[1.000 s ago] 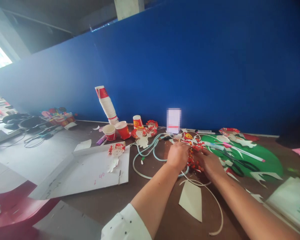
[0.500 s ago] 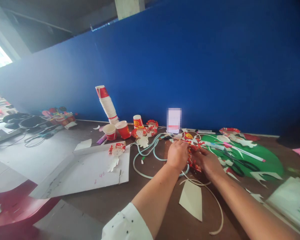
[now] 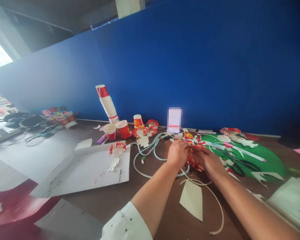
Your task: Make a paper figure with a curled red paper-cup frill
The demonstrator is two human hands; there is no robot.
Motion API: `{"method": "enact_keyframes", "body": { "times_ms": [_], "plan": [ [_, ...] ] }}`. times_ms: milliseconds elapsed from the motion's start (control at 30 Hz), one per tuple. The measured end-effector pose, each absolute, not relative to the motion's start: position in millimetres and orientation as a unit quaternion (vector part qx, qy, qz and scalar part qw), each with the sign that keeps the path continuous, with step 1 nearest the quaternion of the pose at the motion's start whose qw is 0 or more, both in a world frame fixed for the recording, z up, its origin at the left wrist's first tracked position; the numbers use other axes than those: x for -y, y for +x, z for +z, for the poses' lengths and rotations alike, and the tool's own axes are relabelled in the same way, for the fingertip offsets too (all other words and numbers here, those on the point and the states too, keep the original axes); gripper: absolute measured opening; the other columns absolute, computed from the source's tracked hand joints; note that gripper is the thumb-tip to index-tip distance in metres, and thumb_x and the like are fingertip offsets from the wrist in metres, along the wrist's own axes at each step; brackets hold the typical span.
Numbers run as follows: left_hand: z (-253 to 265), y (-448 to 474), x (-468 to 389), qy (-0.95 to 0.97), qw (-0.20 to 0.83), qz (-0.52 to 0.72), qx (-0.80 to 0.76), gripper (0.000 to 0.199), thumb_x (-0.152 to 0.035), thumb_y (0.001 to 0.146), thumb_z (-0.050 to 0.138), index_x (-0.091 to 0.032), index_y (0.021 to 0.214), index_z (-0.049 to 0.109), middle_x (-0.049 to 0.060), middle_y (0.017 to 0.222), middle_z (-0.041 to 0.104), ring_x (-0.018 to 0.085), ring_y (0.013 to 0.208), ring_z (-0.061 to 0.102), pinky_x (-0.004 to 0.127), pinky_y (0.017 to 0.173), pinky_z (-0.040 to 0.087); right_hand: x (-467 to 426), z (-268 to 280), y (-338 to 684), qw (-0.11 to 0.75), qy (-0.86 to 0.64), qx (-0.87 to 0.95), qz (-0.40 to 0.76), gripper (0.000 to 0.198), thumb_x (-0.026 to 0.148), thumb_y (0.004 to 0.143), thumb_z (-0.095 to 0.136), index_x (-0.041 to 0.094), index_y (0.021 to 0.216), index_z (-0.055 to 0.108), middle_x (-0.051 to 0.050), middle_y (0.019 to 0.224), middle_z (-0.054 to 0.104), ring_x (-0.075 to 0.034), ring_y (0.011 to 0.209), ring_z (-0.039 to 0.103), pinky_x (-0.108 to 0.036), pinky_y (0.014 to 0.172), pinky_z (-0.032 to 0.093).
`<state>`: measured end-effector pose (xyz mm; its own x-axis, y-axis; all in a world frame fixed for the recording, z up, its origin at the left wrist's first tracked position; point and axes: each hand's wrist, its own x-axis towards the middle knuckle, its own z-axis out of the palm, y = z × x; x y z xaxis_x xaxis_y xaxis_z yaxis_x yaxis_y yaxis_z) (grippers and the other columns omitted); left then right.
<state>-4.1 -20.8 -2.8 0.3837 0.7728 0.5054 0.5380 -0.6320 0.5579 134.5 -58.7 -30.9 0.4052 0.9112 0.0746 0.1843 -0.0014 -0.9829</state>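
From my distant seat I take the hands as the centre of the clock, with twelve toward the blue wall. The left hand and right hand meet over a red fringed paper piece at the clock's centre, just above or on the brown table. Both look closed on it, one from each side, though their fingertips are partly hidden from me. I judge this two-sided hold suits something light and floppy, since a single grip would let it swing.

The scissors lie at three o'clock on the green mat, I suspect for a short right-hand reach. A paper doll rests on the white board at nine, perhaps to keep it apart from the scraps. The stacked cups lean at ten, probably out of the way. A cream paper scrap lies at six, beneath the gap between the forearms.

The left forearm comes in from seven o'clock, its dotted sleeve near the elbow, the back of the hand facing me and the fingers bent inward. The right forearm enters from about four, bare, fingers curled and pointing toward ten.
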Motion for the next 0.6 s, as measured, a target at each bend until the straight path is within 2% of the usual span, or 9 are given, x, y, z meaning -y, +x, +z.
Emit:
{"method": "enact_keyframes", "body": {
  "times_ms": [200,400,600],
  "plan": [
    [-1,-4,21,0.770,0.224,0.393,-0.449,0.016,-0.015,0.079,0.059,-0.021,0.086,0.072,0.003,0.092,0.068,0.016,0.090,0.060,0.025,0.085,0.046,67,-12,127,0.534,-0.653,0.397,0.361,0.028,0.036,0.065,0.064,0.019,0.086,0.072,-0.003,0.074,0.072,-0.023,0.072,0.066,-0.030,0.063,0.048],
    [-2,-5,18,0.742,0.280,0.370,-0.484,0.022,-0.023,0.080,0.061,-0.026,0.099,0.070,-0.001,0.096,0.071,0.015,0.090,0.063,0.023,0.084,0.046,68,-9,127,0.519,-0.657,0.417,0.355,0.028,0.036,0.067,0.062,0.021,0.089,0.072,-0.002,0.080,0.073,-0.022,0.076,0.066,-0.030,0.068,0.047],
    [3,-8,18,0.771,0.252,0.305,-0.499,0.021,-0.030,0.081,0.058,-0.028,0.096,0.072,-0.001,0.098,0.072,0.016,0.092,0.063,0.023,0.084,0.047,63,-19,132,0.514,-0.652,0.450,0.331,0.030,0.038,0.067,0.061,0.022,0.090,0.072,-0.001,0.078,0.073,-0.022,0.076,0.065,-0.030,0.066,0.046]
  ]
}}
